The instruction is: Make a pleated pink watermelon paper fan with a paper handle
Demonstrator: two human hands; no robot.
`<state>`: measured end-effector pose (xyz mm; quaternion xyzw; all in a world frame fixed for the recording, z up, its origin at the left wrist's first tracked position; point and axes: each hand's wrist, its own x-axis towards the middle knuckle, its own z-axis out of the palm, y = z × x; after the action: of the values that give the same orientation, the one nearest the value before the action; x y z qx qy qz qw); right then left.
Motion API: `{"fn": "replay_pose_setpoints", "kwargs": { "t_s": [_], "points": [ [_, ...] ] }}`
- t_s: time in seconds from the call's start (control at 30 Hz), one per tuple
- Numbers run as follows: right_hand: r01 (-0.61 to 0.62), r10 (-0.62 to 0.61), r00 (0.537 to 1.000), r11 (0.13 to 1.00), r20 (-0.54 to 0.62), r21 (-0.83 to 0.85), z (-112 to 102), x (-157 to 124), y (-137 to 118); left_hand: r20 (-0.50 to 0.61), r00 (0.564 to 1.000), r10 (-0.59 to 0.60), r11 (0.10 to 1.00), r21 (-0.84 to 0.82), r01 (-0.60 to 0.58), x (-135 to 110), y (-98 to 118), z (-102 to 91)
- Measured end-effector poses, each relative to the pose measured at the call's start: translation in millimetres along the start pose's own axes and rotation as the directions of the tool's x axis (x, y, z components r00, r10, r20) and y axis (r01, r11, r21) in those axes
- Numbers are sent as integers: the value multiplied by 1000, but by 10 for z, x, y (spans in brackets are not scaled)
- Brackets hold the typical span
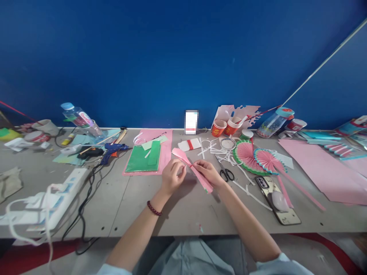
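Both of my hands hold a folded pink paper strip (183,156) just above the grey table (137,206). My left hand (172,176), with a bead bracelet on its wrist, pinches the strip near its middle. My right hand (208,172) grips the strip's lower part, which ends in pink and green layers below my fingers. The strip's upper end fans out toward the far left. Black scissors (227,174) lie just right of my right hand.
Green paper on a pink sheet (147,157) lies behind my left hand. Two pleated watermelon fans (258,157), a phone (277,200), white paper scraps and paper cups (225,127) sit to the right. A glue gun (113,149), power strip (57,198) and cables lie left.
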<state>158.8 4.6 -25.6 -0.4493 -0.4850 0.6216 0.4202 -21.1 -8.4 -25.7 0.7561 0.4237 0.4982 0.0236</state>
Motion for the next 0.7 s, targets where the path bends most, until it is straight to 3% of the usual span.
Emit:
{"fn": "replay_pose_setpoints", "kwargs": {
  "t_s": [0.1,0.2,0.27,0.37,0.7],
  "points": [
    [-47,44,999,996,27,79,16,-14,9,73,965,-252,948,-184,262,-13,51,20],
    [-51,49,998,996,33,77,54,-31,11,228,861,-454,803,-313,506,-5,73,54],
    [-40,39,999,997,27,59,79,-39,14,288,799,-527,717,-353,600,-2,64,78],
    [-14,14,1000,1000,15,13,101,-40,22,331,767,-550,661,-390,641,-7,33,101],
    [4,-3,1000,1000,-21,16,105,-19,42,369,764,-530,646,-407,645,-31,18,126]
  ]
}}
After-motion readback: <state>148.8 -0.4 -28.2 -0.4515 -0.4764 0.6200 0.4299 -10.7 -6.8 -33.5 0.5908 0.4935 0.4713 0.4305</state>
